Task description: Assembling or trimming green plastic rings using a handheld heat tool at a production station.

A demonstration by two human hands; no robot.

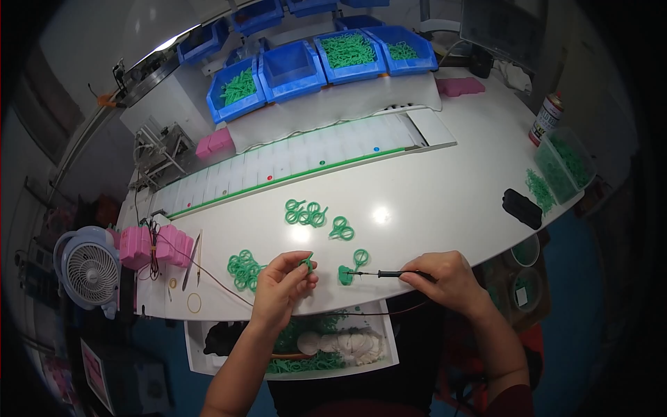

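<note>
My left hand (283,285) pinches a small green plastic ring part (306,262) just above the white table (431,201). My right hand (448,278) grips a thin black pen-like tool (389,274) whose tip points left and touches another green part (346,275) lying on the table beside a green ring (360,257). A pile of green ring parts (243,270) lies left of my left hand. Two more clusters of green rings (306,213) (341,229) lie farther back on the table.
A white conveyor strip (292,163) runs behind, with blue bins (347,52) of green parts beyond. Pink blocks (153,247), tweezers (191,267) and a fan (87,271) sit left. A black object (521,207), clear box (564,163) and spray can (547,117) sit right. A white tray (292,347) is below.
</note>
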